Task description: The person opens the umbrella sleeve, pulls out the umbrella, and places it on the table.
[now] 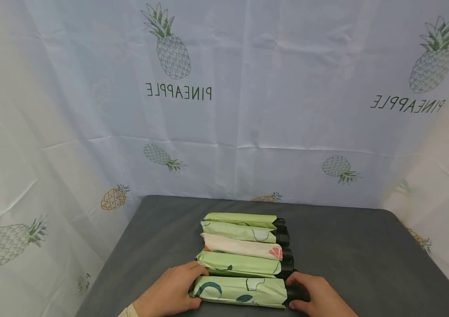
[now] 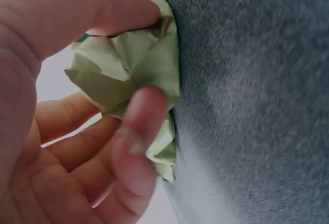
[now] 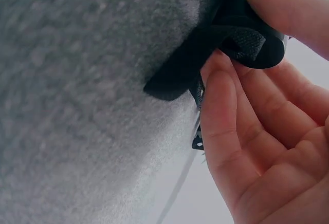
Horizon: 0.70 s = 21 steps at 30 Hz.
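Observation:
The nearest folded umbrella (image 1: 244, 290), in a light green sleeve with leaf and fruit prints, lies crosswise on the grey table. My left hand (image 1: 173, 288) holds its left end, thumb on the near side and fingers on the far side. Up close in the left wrist view, the gathered green fabric end (image 2: 121, 64) sits between thumb and fingers. At the other end, my right hand (image 1: 315, 295) grips the black handle between thumb and fingers. A black wrist strap (image 3: 180, 70) hangs from that handle (image 3: 267, 54) in the right wrist view.
Beyond it lie several more folded umbrellas in a row, handles to the right: a green one (image 1: 240, 264), a cream one (image 1: 240, 246) and further green ones (image 1: 232, 230). The grey table (image 1: 351, 251) has rounded far corners. A pineapple-print curtain (image 1: 264, 119) hangs behind and at both sides.

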Each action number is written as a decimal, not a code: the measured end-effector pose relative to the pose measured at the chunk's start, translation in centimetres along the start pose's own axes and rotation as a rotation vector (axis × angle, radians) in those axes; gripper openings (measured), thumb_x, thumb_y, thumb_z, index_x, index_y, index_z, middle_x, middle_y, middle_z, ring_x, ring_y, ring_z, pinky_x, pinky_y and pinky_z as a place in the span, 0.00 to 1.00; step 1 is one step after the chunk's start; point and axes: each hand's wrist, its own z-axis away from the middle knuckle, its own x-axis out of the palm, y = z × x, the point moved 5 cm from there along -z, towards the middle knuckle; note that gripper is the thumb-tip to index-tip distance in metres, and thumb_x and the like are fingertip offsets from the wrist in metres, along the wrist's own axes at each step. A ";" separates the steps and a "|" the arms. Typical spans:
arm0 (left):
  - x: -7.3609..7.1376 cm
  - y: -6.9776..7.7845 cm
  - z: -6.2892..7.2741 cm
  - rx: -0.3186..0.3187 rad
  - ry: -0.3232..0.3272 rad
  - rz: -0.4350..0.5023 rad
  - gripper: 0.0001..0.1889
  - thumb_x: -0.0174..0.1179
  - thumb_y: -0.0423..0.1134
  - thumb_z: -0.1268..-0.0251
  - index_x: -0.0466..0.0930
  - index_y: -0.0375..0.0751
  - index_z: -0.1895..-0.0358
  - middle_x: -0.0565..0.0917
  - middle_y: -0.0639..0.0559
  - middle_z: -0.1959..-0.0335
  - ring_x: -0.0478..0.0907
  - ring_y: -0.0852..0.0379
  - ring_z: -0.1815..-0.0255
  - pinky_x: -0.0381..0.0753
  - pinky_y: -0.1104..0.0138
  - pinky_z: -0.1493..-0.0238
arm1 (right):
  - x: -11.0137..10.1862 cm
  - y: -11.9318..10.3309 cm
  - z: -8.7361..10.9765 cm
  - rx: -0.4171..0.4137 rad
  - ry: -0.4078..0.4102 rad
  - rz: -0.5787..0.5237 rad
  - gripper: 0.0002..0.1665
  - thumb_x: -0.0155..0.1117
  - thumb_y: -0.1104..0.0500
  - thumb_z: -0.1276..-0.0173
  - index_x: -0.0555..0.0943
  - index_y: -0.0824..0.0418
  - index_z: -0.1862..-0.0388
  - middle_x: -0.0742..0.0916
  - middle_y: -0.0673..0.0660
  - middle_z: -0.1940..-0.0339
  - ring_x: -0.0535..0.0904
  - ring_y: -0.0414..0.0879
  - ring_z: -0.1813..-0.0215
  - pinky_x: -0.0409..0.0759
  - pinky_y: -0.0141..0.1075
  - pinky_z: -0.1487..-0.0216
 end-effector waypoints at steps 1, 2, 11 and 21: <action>0.0 0.0 0.0 0.003 0.006 0.009 0.20 0.78 0.45 0.38 0.84 0.58 0.44 0.82 0.67 0.49 0.74 0.74 0.60 0.80 0.72 0.63 | -0.1 0.0 0.0 -0.006 0.000 -0.004 0.23 0.82 0.54 0.34 0.85 0.57 0.43 0.90 0.55 0.49 0.84 0.34 0.59 0.85 0.36 0.63; -0.1 0.0 0.0 0.008 0.014 0.015 0.20 0.78 0.45 0.39 0.85 0.59 0.44 0.82 0.68 0.50 0.74 0.75 0.60 0.80 0.72 0.63 | -0.1 -0.1 0.0 -0.008 -0.002 -0.014 0.23 0.82 0.54 0.34 0.85 0.57 0.43 0.90 0.55 0.49 0.84 0.34 0.59 0.85 0.36 0.64; -2.9 0.2 -0.4 0.066 0.185 0.124 0.25 0.78 0.42 0.43 0.82 0.66 0.43 0.82 0.69 0.47 0.71 0.64 0.53 0.75 0.70 0.62 | -3.5 -1.2 0.7 0.004 0.163 -0.077 0.24 0.82 0.49 0.34 0.86 0.51 0.42 0.89 0.53 0.44 0.83 0.32 0.53 0.87 0.33 0.57; -5.1 -1.2 -4.0 0.023 0.177 0.814 0.28 0.68 0.27 0.33 0.75 0.41 0.30 0.77 0.38 0.38 0.84 0.52 0.48 0.93 0.54 0.49 | -6.3 -2.5 -1.1 0.032 0.261 -0.286 0.33 0.77 0.51 0.28 0.81 0.60 0.28 0.78 0.69 0.22 0.75 0.70 0.22 0.88 0.53 0.34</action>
